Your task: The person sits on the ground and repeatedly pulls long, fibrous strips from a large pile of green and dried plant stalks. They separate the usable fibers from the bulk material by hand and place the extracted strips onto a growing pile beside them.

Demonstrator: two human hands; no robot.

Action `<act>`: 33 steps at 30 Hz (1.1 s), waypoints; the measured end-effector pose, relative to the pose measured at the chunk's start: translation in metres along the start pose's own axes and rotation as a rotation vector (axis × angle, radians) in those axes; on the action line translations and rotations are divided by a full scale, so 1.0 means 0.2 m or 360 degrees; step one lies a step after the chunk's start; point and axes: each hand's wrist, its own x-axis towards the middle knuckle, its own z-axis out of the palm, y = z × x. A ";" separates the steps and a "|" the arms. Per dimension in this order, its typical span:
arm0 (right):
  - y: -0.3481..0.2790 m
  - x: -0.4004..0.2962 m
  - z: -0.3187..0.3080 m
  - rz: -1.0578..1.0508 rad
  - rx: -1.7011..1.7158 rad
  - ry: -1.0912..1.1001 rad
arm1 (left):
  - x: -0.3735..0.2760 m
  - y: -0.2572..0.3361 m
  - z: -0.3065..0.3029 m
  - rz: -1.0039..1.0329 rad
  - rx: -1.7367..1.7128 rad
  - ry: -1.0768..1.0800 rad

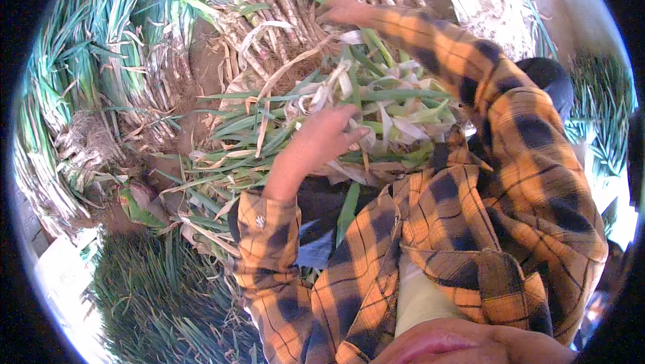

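My left hand (pixel 322 144) is over a heap of loose green and dry onion leaves (pixel 403 107) in front of my body. Its thumb and fingers are apart near some pale leaves, and I see nothing clearly gripped. My right hand (pixel 345 12) reaches far forward to a row of long green onions (pixel 274 6) with soil on their stems and roots. Its fingertips touch or lie close beside those stalks; blur hides whether they grip one. Part of the leaf heap covers my lap.
Bundled green onions (pixel 121 56) with pale stems and stringy roots line the left side. Another pale bundle (pixel 496 16) lies at the upper right. Dark green leaf tops (pixel 166 293) spread at the lower left. A red and green packet-like thing (pixel 143 205) sits near the roots.
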 end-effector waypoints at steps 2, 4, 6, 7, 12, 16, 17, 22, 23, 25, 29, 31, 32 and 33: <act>-0.01 0.15 0.23 -0.0593 -0.0497 0.0258 | -0.04 -0.03 -0.01 -0.0070 0.0068 0.0137; -0.01 0.31 0.40 -0.0412 -0.0720 0.0306 | -0.10 -0.01 -0.04 -0.0223 0.0156 0.0264; -0.02 0.35 0.50 0.0295 -0.0287 0.0295 | -0.09 -0.02 -0.06 -0.0394 0.0183 0.0176; 0.05 0.37 0.56 0.0184 -0.0478 0.0171 | -0.09 -0.01 -0.09 -0.0360 0.0140 0.0145; 0.15 0.40 0.88 0.0698 0.0431 0.0691 | -0.08 0.00 -0.14 -0.0423 0.0113 -0.0052; 0.04 0.25 0.53 -0.0551 0.0316 -0.0195 | -0.06 -0.03 -0.09 -0.0376 0.0180 -0.0045; 0.05 0.25 0.48 -0.0596 0.0387 -0.0089 | -0.04 -0.03 -0.10 -0.0341 0.0205 -0.0083; -0.38 0.26 0.27 -0.0697 0.0611 0.0194 | -0.06 0.00 -0.09 -0.0430 0.0256 -0.0129; -0.48 0.28 0.23 -0.0775 0.0652 0.0243 | -0.08 0.01 -0.08 -0.0439 0.0245 -0.0100; -0.41 0.38 0.21 -0.0255 0.1345 -0.0101 | -0.03 -0.06 -0.06 -0.0318 0.0262 -0.0059; -0.36 0.25 0.27 -0.0139 0.0720 -0.0087 | -0.03 -0.06 -0.08 -0.0393 0.0288 -0.0067; -0.13 0.23 0.43 -0.0208 0.0680 0.0171 | -0.02 -0.05 -0.13 -0.0366 0.0319 -0.0074; -0.19 0.18 0.46 -0.0021 0.0850 0.0153 | -0.04 -0.05 -0.15 -0.0376 0.0207 0.0140; -0.23 0.13 0.46 0.0177 0.1007 0.0163 | -0.05 -0.07 -0.17 -0.0341 0.0097 0.0461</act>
